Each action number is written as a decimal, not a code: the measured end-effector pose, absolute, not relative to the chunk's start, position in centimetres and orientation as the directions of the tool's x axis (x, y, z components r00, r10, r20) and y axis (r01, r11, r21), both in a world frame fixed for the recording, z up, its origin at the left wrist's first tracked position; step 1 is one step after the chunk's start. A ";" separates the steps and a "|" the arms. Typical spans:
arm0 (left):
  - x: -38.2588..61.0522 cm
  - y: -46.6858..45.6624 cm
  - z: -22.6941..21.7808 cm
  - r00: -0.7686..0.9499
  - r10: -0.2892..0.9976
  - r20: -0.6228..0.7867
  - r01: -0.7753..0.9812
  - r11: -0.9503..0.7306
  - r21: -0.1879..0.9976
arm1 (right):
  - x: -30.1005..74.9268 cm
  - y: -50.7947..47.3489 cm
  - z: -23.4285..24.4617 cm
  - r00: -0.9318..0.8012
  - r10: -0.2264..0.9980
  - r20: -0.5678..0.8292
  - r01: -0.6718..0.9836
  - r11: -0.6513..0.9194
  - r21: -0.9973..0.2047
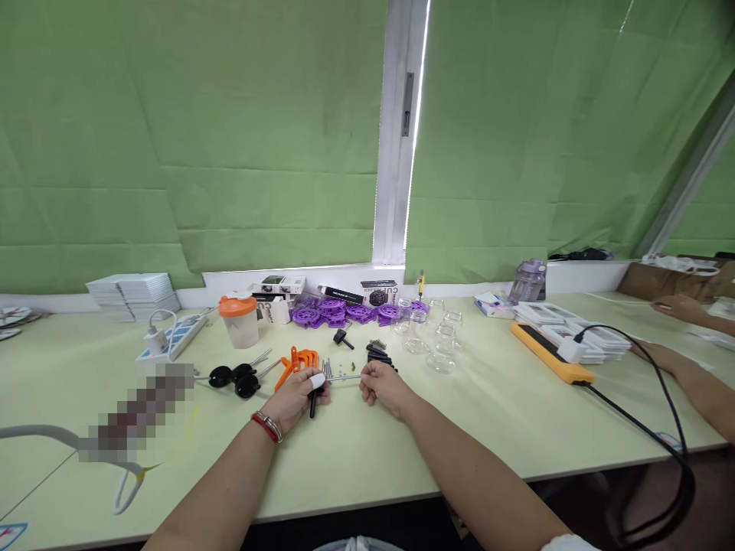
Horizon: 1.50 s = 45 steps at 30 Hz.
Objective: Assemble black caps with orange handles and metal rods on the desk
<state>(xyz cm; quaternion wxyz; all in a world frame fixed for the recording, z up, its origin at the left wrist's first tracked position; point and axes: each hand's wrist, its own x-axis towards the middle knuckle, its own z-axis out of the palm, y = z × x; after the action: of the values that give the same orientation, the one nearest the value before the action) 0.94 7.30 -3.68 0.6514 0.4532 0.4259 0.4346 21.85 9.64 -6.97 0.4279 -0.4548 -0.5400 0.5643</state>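
My left hand [295,399] is closed around a black part with a stubby handle [313,405] that sticks out below the fingers. A thin metal rod [346,377] runs level from that black part to my right hand [386,389], whose fingertips pinch its far end. Whether the rod sits inside the black part is hidden by my left fingers. Just beyond my left hand lie orange plastic frames [304,357] and several metal screws [328,369]. Black handles [379,356] and a pile of small springs or screws [377,344] lie behind my right hand. A black knob with a stem [343,339] rests farther back.
Purple plastic parts [333,312] line the back, beside clear glass jars [442,350]. Leftward are black round-headed rods [246,385], an orange-lidded cup [240,325] and a grey hanger [40,432]. An orange power strip [545,353] with a cable and another person's arms [683,375] are right.
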 end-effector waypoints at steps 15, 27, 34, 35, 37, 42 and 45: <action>0.8 7.4 -3.8 0.259 0.951 -0.169 -0.203 0.225 0.953 | 21.7 10.0 -7.3 -0.213 0.975 -0.067 0.048 -0.058 -0.997; 0.6 7.9 -4.0 0.149 0.989 -0.004 -0.331 0.054 0.942 | 20.8 7.5 -5.5 -0.140 0.942 0.305 0.411 0.335 -0.848; 1.4 7.5 -4.4 0.124 0.983 0.138 -0.275 -0.099 0.956 | 16.9 4.7 -3.5 -0.453 0.829 0.329 0.744 0.555 -0.372; 1.5 7.4 -4.4 0.135 0.979 0.150 -0.248 -0.113 0.962 | 16.5 4.7 -3.3 -0.453 0.837 0.305 0.774 0.540 -0.332; 1.7 7.2 -4.3 0.148 0.973 0.175 -0.203 -0.143 0.969 | 15.9 5.1 -3.2 -0.433 0.854 0.287 0.811 0.509 -0.289; 1.6 7.1 -3.6 0.163 0.962 0.221 -0.099 -0.207 0.973 | 15.8 6.3 -3.0 -0.360 0.878 0.315 0.852 0.447 -0.273; 0.9 7.4 -3.6 0.153 0.931 0.332 0.067 -0.346 0.936 | 16.3 7.6 -2.6 -0.333 0.884 0.328 0.874 0.420 -0.245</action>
<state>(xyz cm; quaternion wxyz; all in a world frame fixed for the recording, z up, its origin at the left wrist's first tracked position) 0.89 7.40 -3.56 0.4160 0.6353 0.3927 0.5188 16.29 7.64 -2.60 0.2088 -0.5384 -0.8163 0.0122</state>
